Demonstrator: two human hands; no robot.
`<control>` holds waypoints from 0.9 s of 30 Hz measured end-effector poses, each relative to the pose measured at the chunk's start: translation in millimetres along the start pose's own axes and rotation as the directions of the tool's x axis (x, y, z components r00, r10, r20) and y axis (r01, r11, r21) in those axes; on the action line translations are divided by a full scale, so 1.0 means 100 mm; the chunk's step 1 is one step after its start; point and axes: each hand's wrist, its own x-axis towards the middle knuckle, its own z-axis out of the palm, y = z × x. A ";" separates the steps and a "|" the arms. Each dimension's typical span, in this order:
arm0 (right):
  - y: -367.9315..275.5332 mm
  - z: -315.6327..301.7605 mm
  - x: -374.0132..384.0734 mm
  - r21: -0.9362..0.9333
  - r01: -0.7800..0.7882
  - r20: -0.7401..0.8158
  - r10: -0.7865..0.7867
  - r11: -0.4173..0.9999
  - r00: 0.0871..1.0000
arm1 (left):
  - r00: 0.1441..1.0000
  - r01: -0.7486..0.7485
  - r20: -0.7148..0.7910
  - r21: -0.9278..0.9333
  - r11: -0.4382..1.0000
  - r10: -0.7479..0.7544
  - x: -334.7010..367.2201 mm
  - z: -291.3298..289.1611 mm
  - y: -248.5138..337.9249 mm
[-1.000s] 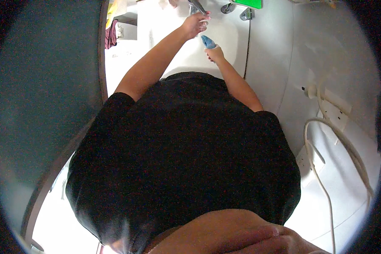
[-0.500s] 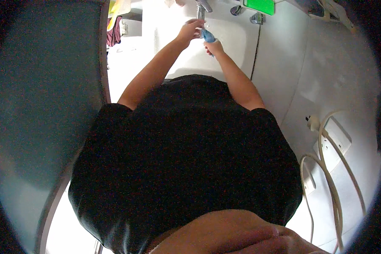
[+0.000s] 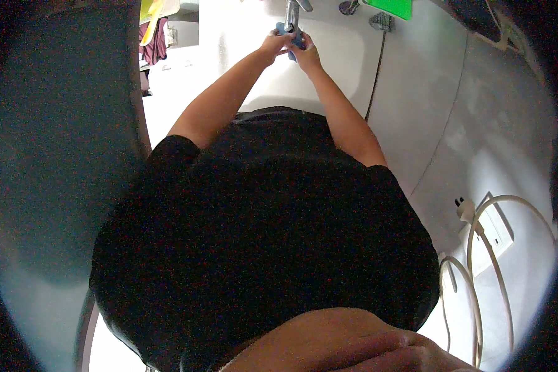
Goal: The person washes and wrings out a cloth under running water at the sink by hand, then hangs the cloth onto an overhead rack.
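- A dark panel (image 3: pixel 62 161) stands at far left; beyond it hangs a dark-red striped cloth (image 3: pixel 157 46).
- The left hand (image 3: pixel 275 44), fingers clamped on a blue piece, works just below the tap.
- The chrome tap (image 3: pixel 291 18) rises over a white basin (image 3: pixel 344 59); whether water runs cannot be told.
- The blue piece (image 3: pixel 297 41), apparently soft, sits between both hands beneath the spout, the step in hand seemingly two-handed handling at the tap.
- The right hand (image 3: pixel 308 56) closes on its other side; the next move likely calls for a firm shared grip, clear of the spout.
- At right, a pale cable (image 3: pixel 477 291) loops beside a wall socket (image 3: pixel 497 226).
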 end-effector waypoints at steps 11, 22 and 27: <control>-0.04 -0.37 -0.05 0.103 -0.158 0.032 0.155 0.982 0.987 | 0.995 -0.029 -0.100 -0.096 0.995 0.020 0.42 0.26 -0.03; 0.01 -0.05 0.29 0.215 -0.782 0.729 0.437 0.585 0.527 | 0.981 -0.023 0.184 0.420 0.907 -0.060 0.43 -0.09 0.18; 0.03 0.11 0.26 -0.720 0.211 0.186 -0.109 0.661 0.976 | 0.926 -0.121 -0.273 0.440 0.890 0.262 0.61 0.25 -0.06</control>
